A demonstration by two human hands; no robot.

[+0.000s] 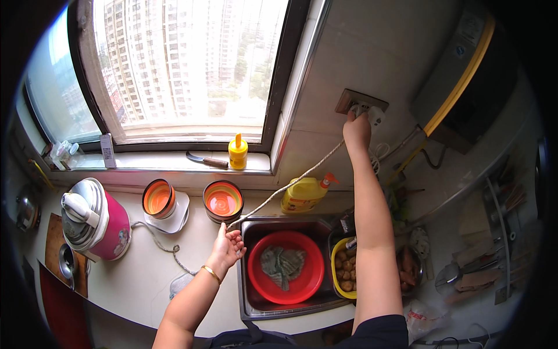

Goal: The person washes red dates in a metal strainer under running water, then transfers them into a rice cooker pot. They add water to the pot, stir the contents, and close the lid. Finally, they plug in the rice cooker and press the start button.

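Note:
My right hand [358, 131] is raised to the wall socket [347, 101], its fingers closed around a white plug [358, 109]. A light woven power cord [296, 179] slants down from there to my left hand [227, 248], where it passes at the thumb and fingertips; the fingers are partly curled. Left on the counter stands a pink electric rice cooker [114, 222] with a grey and white lid, and a similar cord [163, 248] comes from its side. Behind my left hand is a stack of orange-striped bowls [223, 201].
A steel sink [247, 312] holds a red basin [316, 285] with a wet cloth [282, 264]. Potatoes lie in a yellow basket [338, 283]. A yellow detergent bottle [303, 195] stands behind the sink. On the windowsill lies a curved knife [213, 162], and another orange bowl [159, 198] sits near the cooker.

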